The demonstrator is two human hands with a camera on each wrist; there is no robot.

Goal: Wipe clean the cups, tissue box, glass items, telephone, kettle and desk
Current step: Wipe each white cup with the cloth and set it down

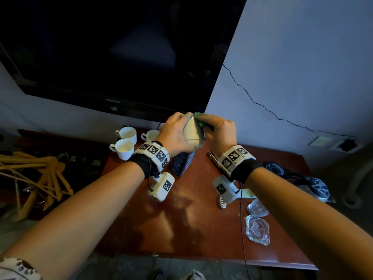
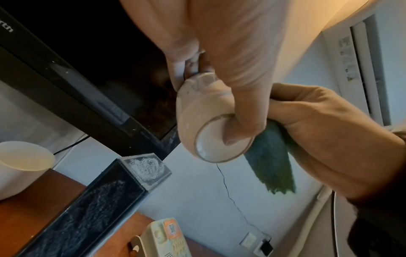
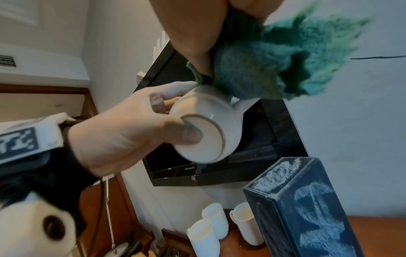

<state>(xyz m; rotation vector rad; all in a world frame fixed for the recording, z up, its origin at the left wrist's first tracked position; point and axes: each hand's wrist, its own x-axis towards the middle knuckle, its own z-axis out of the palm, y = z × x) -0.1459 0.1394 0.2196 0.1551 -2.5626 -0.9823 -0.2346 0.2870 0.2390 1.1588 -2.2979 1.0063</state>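
Holding the work clear of the tabletop (image 1: 181, 219) appears to be the reason for the raised posture: both hands meet in mid-air in front of the lower edge of the television (image 1: 121, 67), so the cloth can reach the whole rim without touching anything else.

Proceeding from the left, three white cups (image 1: 124, 148) stand upright in a cluster at the far left corner of the tabletop, well apart from the hands and with nothing touching them.

The left hand (image 1: 173, 134) is closed around a fourth white cup (image 1: 192, 131). Its thumb presses into the recessed base and its fingers curl round the far side near the handle, which tips the cup on its side with the mouth facing away toward the right hand. This grip probably serves to steady the cup against wiping pressure.

Directly below the hands stands the dark tissue box (image 1: 182, 163), upright and dusted with whitish residue on its top and face.

The right hand (image 1: 219, 132) is closed on a green cloth (image 3: 274, 69), bunched in the fingers and pressed against the rim of the held cup; a loose corner hangs free below the palm.

Further right, the telephone (image 2: 167, 238) sits on the tabletop beneath the right wrist, and two glass items (image 1: 258, 219) lie near the front right edge. The kettle cannot be identified with certainty.
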